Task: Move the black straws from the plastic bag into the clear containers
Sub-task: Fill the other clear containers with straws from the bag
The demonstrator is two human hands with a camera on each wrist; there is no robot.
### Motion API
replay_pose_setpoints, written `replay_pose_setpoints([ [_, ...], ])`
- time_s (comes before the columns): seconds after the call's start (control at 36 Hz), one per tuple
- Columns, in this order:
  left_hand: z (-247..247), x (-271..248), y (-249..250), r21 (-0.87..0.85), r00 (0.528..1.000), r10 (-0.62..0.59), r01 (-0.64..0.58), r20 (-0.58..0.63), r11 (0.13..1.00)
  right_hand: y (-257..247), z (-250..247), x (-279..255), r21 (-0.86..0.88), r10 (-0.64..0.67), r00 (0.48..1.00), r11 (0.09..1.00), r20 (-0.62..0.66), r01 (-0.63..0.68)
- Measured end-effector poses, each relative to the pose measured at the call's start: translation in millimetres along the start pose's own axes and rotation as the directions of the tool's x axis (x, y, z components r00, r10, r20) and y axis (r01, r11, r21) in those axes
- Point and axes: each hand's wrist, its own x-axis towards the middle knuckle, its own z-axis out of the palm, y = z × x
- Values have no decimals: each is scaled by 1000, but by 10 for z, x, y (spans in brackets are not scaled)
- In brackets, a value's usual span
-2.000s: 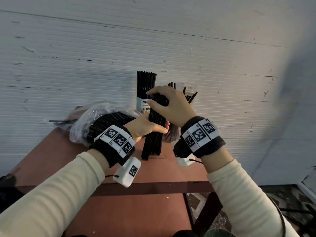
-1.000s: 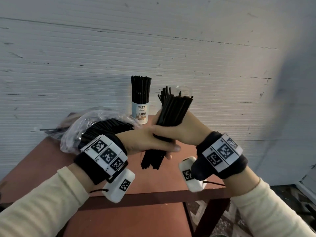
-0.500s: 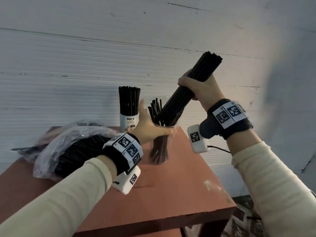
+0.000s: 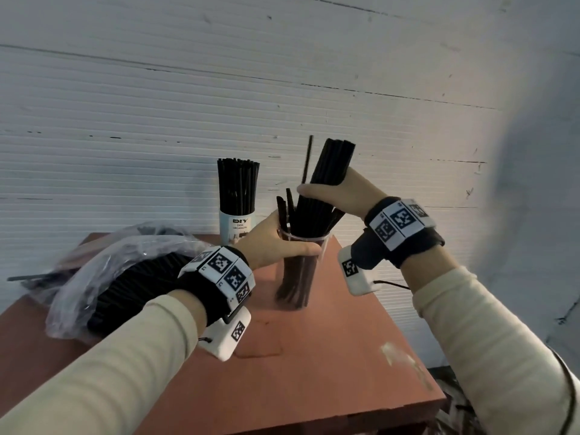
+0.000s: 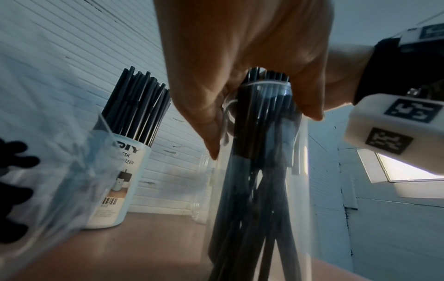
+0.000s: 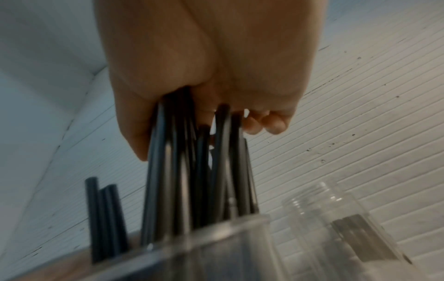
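Observation:
My right hand [image 4: 337, 196] grips a bundle of black straws [image 4: 329, 171] near its top, and the bundle's lower ends stand inside a clear container [image 4: 298, 277] with other straws. My left hand [image 4: 270, 246] holds that container [image 5: 259, 171] round its rim, thumb in front. The right wrist view shows my right hand [image 6: 204, 57] with fingers curled round the straws [image 6: 192, 171] above the container's rim [image 6: 216, 226]. A crumpled plastic bag [image 4: 103, 277] of black straws lies at the left.
A labelled container [image 4: 237, 227] packed with upright straws stands by the white ribbed wall. An empty clear container [image 6: 336, 218] stands beyond the one I hold. The red-brown table [image 4: 314, 356] ends close to the right of the container.
My right hand lifted the bundle off the table, raised it high, then lowered its ends into the clear container. My left hand let go of the bundle and took the container's rim.

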Motion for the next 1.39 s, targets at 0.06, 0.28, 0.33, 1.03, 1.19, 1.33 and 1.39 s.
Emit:
replay_pose_setpoints([
  [0.06,6,1,17,2,1000,11,-11,9,1000,11,39,-43,-63,16,1000,998,7,-16],
  [0.28,18,14,-39,-45,999,29,-31,-30,998,-136,70,-264,229,-218,902,920,-372,317],
  [0.33,14,11,-43,-38,999,27,-28,-42,999,-159,111,-276,204,-331,880,888,-340,413],
  [1.03,-326,-422,-2,169,967,-107,148,-232,974,-463,458,-545,-131,-506,768,858,-394,497],
  [1.19,-895,-968,-46,308,806,107,96,-582,946,-711,996,-620,16,-442,878,892,-185,452],
  [1.33,-1346,-1334,-153,424,814,134,148,-565,893,-848,1470,-567,-8,-290,941,955,174,295],
  [1.39,-1519,-1389,-212,449,885,33,203,-464,870,-914,1642,-532,-84,-228,927,961,298,264],
])
